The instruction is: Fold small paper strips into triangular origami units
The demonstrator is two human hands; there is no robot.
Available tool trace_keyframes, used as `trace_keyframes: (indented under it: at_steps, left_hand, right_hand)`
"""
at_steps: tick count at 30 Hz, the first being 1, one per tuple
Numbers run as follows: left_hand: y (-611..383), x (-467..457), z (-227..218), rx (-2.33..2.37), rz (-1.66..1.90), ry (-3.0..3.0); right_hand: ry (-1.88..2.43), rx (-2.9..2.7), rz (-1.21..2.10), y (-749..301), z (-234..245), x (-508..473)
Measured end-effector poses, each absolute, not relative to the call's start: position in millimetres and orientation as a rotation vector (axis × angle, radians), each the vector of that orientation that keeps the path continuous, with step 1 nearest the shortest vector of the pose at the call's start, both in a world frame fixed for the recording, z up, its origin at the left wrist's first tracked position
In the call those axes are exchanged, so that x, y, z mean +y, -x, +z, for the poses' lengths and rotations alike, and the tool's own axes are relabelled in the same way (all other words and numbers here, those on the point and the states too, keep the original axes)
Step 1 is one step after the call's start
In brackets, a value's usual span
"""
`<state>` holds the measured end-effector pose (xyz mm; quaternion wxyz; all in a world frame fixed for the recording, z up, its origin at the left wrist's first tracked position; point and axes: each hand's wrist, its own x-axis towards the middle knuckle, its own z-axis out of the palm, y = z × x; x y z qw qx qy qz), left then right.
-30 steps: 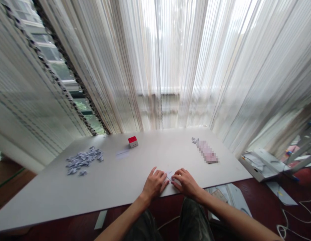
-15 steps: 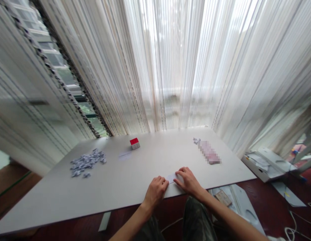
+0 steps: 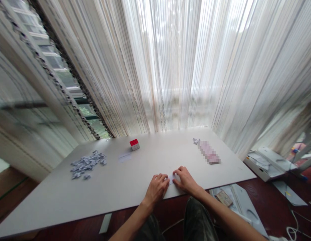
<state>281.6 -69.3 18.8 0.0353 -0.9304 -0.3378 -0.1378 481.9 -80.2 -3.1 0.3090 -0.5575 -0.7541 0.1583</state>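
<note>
A small piece of white paper [image 3: 171,179] lies between my hands near the front edge of the white table [image 3: 107,194]. My left hand [image 3: 158,186] is closed on its left side, fingers curled and partly hiding it. On the right side my right hand [image 3: 183,179] pinches the paper between thumb and fingers. Farther left lies a heap of small folded paper pieces [image 3: 87,164]. Flat paper strips [image 3: 124,157] rest beside a cube puzzle [image 3: 134,144] with a red top and white side.
At the right of the table lies a pinkish, pixelated sheet [image 3: 209,152], with a few folded paper bits [image 3: 196,141] at its corner. Sheer curtains [image 3: 170,67] hang behind the table. An open white box [image 3: 266,164] with papers stands right of it; cables [image 3: 293,221] lie on the floor.
My right hand has shifted slightly left, closer to my left hand. Less of the paper shows between them now.
</note>
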Motion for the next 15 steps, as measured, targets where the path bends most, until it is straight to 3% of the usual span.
trace_keyframes:
  at_steps: [8,15]
  left_hand:
    - [-285,-71,11,-1.030,-0.391,2.820]
    - [-266,-65,14,-0.971,-0.530,2.955]
  right_hand:
    - [1.523,-1.963,0.553,-484,-2,-76]
    - [1.223,-2.279,0.566,-501,10,-78]
